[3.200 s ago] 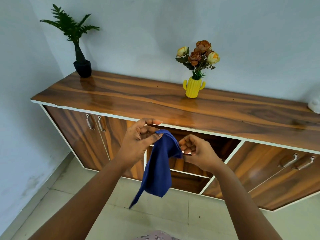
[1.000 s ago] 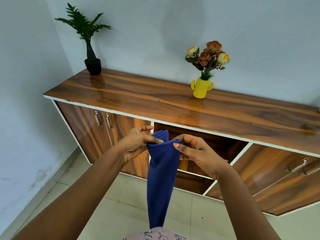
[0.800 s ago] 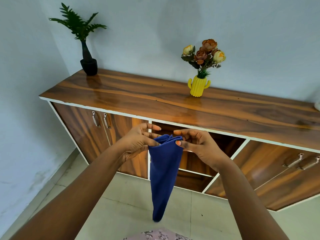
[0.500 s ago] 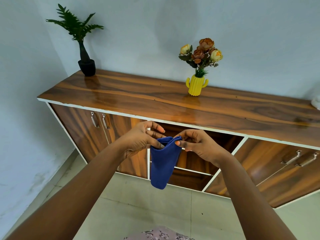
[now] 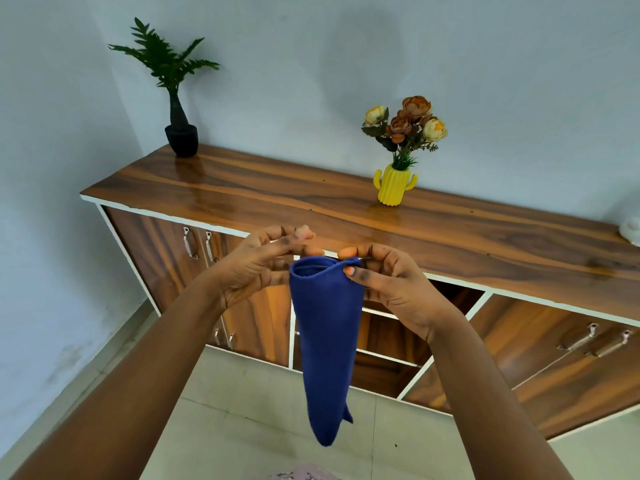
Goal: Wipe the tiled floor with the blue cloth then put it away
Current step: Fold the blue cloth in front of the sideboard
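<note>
In the head view, the blue cloth hangs longer than it did half a second ago: then it was doubled up into a short fold ending above the floor line, and now its lower end has dropped well down in front of the tiled floor, tapering to a rounded tip. The right hand pinches the cloth's top right corner between thumb and forefinger, gripping it. The left hand sits just beside the cloth's top left edge with fingers spread and loosely curled; whether it actually grips the fabric I cannot tell, since the cloth hides the fingertips there. The hands have risen slightly against the cabinet compared with before. Behind them stands a wooden cabinet with a glossy tabletop; its middle compartment is open, showing shelves, and closed doors with metal handles flank it. Near the tabletop's left far corner stands a black-potted plant; towards the middle of the far edge stands a yellow cactus-shaped vase holding flowers. The walls are pale blue-grey.
</note>
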